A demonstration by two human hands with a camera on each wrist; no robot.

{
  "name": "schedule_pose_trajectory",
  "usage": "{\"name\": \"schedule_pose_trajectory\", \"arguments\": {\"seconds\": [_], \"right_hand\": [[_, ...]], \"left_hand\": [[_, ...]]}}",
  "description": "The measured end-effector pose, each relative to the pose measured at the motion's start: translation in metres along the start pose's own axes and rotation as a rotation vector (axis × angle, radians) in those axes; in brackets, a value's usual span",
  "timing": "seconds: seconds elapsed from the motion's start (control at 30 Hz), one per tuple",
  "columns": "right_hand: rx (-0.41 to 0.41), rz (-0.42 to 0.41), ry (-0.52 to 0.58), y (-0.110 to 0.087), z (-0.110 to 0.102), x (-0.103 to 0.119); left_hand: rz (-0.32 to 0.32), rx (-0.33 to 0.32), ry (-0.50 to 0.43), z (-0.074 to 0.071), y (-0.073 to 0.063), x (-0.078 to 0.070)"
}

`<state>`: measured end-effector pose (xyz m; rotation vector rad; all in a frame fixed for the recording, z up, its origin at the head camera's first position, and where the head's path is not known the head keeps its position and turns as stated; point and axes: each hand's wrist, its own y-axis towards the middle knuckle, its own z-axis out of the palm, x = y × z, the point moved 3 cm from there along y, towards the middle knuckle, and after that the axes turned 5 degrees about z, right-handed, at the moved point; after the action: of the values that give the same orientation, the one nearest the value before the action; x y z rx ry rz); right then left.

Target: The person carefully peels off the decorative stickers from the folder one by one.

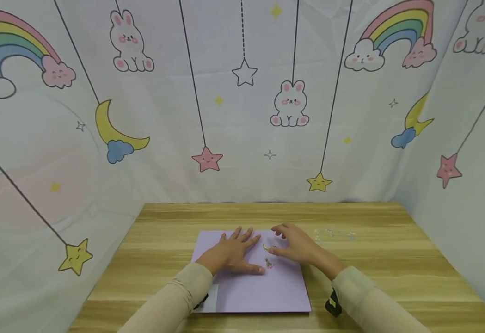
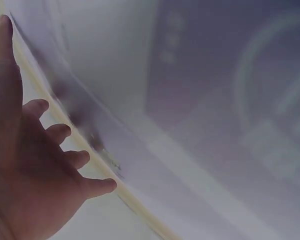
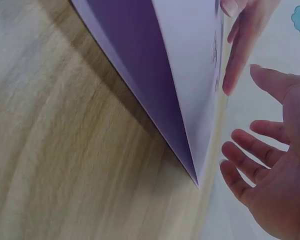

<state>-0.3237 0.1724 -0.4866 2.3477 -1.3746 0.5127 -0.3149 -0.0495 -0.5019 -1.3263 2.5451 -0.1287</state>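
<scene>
A lilac folder-like board (image 1: 263, 296) lies on the wooden table, with two small decorations on its upper right part: a yellow-green one (image 1: 265, 247) and a green-and-pink one (image 1: 269, 264). My left hand (image 1: 235, 254) is spread over the board, its thumb pointing at the lower decoration. Over the upper right of the board hovers my right hand (image 1: 296, 245), fingers loosely bent and holding nothing, thumb right by the yellow-green decoration. In the right wrist view, the board's layers (image 3: 185, 75) part in a wedge, and the right hand (image 3: 275, 160) shows nothing between its fingers.
On the wooden table (image 1: 371, 277), right of the board, lies a clear sheet with small shiny pieces (image 1: 334, 235). A pale rectangle (image 1: 211, 298) shows at the board's lower left corner. A printed curtain (image 1: 242, 129) hangs behind the table and along both sides.
</scene>
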Motion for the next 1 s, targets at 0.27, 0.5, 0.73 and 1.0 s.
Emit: {"name": "schedule_pose_trajectory", "arguments": {"seconds": [0.27,0.5,0.73,1.0], "right_hand": [[0.036,-0.023,0.062,0.015,0.012,-0.004],[0.097,-0.116,-0.003,0.022,0.021,0.001],[0.047,-0.123,-0.058,0.024,0.026,0.002],[0.040,-0.117,-0.061,0.028,0.023,0.004]], "left_hand": [[-0.039,0.014,-0.026,0.003,-0.001,-0.002],[-0.056,0.041,0.015,0.006,0.000,-0.005],[-0.069,0.046,0.046,0.010,0.001,-0.007],[-0.075,0.038,0.075,0.009,0.000,-0.007]]}}
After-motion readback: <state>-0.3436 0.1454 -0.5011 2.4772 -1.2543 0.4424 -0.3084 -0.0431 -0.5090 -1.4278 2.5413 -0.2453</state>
